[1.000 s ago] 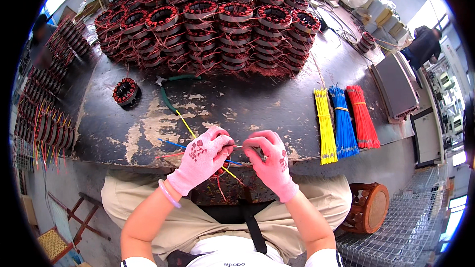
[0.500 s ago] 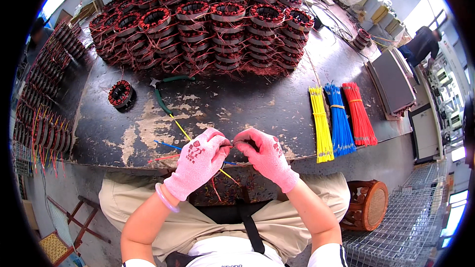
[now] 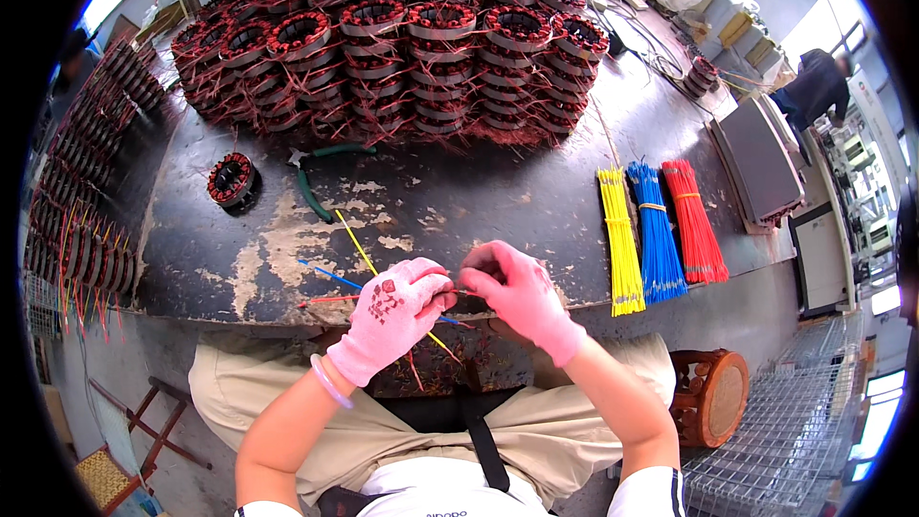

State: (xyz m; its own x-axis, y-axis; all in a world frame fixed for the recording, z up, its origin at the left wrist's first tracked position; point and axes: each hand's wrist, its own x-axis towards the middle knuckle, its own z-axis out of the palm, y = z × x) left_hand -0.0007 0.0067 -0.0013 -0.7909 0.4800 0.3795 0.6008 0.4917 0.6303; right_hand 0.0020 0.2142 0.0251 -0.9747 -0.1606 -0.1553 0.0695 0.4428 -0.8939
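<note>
Broadly, the worn dark workbench (image 3: 459,201) carries a heap of copper-wound stator cores (image 3: 383,48) as before. Closer in, the pink-gloved left hand (image 3: 392,311) and pink-gloved right hand (image 3: 522,297) have drawn together, both pinching thin wire ends (image 3: 454,292) from the stator on the lap (image 3: 450,369), suggesting joining continues.

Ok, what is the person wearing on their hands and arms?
Both the left hand and the right hand wear pink knit gloves; the left glove has a red printed mark on its back. A pale pink bangle circles the left wrist. The forearms are uncovered, with short white sleeves at the upper arms.
</note>
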